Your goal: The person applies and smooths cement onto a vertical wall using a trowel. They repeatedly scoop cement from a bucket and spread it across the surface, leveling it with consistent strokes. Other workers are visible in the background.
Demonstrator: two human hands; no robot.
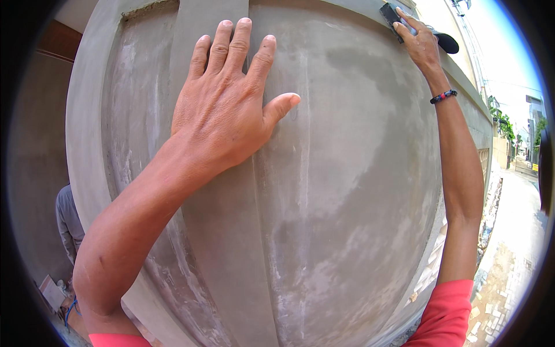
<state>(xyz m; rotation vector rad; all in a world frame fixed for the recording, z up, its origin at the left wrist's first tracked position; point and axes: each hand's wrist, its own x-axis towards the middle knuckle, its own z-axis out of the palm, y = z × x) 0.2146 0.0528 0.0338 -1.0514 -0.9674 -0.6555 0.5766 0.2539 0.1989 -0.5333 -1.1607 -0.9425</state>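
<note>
My left hand (225,101) is open, its fingers stretched upward and the thumb apart, over a raised vertical band of the grey plastered wall (347,115). It holds nothing and its palm is toward the plaster. High at the right, my right hand (421,46) grips a dark rectangular block (392,22) against the wall's upper border. The block looks like a sponge or small float; its exact kind is unclear. Beyond that hand shows a rounded black shape (448,43), which may or may not belong to the block. Damp-looking dark patches and pale streaks mark the plaster.
A person in a grey sleeve (68,220) stands at the far left, mostly behind the wall's edge. Below are a pale box-like object (52,292) and a blue cord (70,311). On the right runs a sunlit street (514,231) with loose paving pieces (491,312).
</note>
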